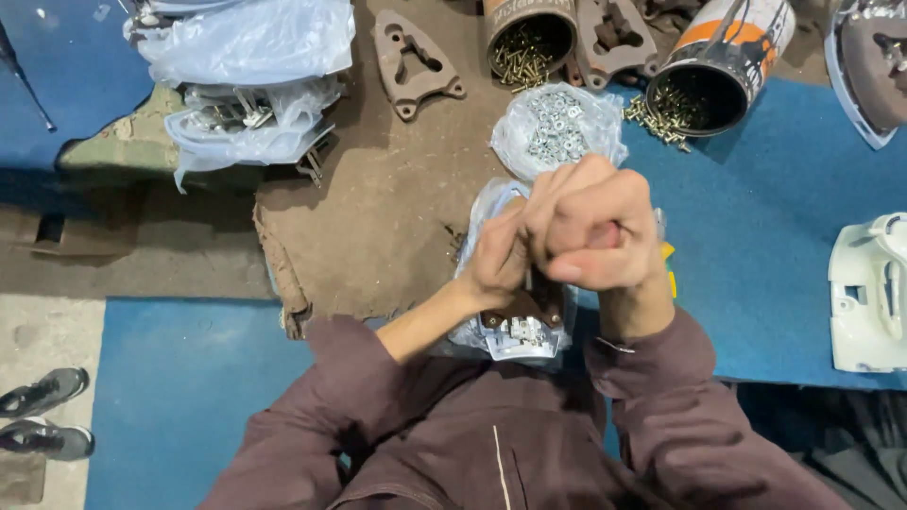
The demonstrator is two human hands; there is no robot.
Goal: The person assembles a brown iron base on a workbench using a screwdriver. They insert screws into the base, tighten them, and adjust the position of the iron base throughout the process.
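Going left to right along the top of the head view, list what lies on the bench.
Clear plastic bags → brown triangular plate → can of brass screws → second brown plate → orange and white can spilling screws → iron body at the edge.

It was a small assembly workshop; a worn brown bench [378, 217] with blue matting [775, 236] held open tins of brass screws [524, 47], a bag of nuts [557, 127], cast metal plates [411, 61], and bagged parts [250, 85]; white plastic housings [864, 293] lay alongside.
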